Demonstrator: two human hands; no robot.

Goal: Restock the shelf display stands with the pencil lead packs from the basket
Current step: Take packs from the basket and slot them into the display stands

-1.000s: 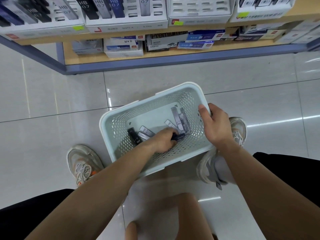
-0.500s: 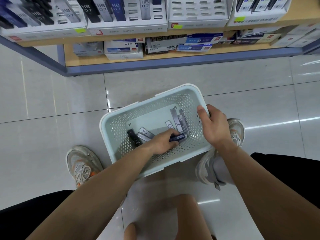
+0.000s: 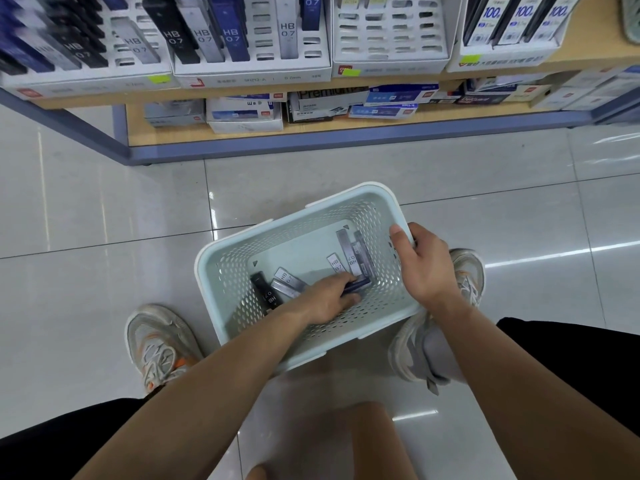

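Resting at far left on the glossy pale tiled floor (image 3: 86, 202): one worn grey-and-orange mesh sneaker (image 3: 162, 344).

Sitting in a row on the shelf above: white slotted cardboard display stands (image 3: 249, 69), which are holding upright black, grey and blue packs marked HB 07. One stand further right (image 3: 388, 39) is showing mostly bare slots. Flat stationery boxes (image 3: 242, 116) are lying on the lower wooden shelf.

Sitting low between the feet: a pale mint perforated plastic basket (image 3: 211, 271). Contents, left to right:
- A flat black pencil lead pack (image 3: 265, 294) is lying near the left wall.
- Two flat grey lead packs (image 3: 289, 280) are lying just beside it.
- The left hand (image 3: 330, 297) is reaching down inside, with its fingers curling round a slim dark blue lead pack (image 3: 356, 287) on the basket bottom.
- A cluster of long grey lead packs (image 3: 349, 254) is lying together along the right wall.

The right hand (image 3: 424, 268) is gripping the basket's right rim, the thumb hooking inside and the fingers wrapping over the outside.

Showing partly behind that hand: a second grey mesh sneaker (image 3: 467, 271).
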